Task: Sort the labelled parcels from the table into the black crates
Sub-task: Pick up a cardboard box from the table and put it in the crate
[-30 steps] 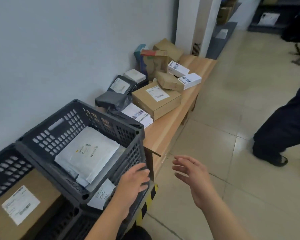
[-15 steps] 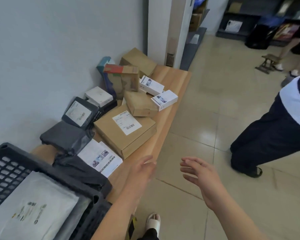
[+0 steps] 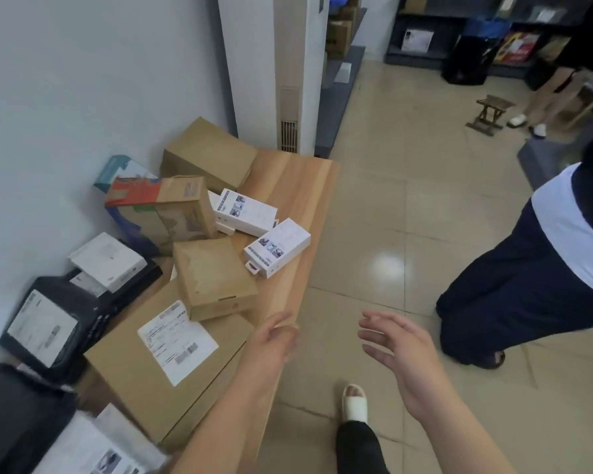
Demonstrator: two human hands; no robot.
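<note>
Both hands empty, fingers loose: left hand point(image 3: 274, 340) over bench point(image 3: 288, 206) edge, right hand point(image 3: 396, 350) over floor. Step: reaching for next parcel. Next: grasp near big box point(image 3: 165, 364), likely two-handed.

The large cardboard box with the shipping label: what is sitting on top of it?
A smaller brown box rests on the far end of the large cardboard box, just beyond its label. What lies under either box is hidden.

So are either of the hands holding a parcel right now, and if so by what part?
Nothing is held. The left hand is open over the table's edge, and the right hand is open above the floor.
</note>
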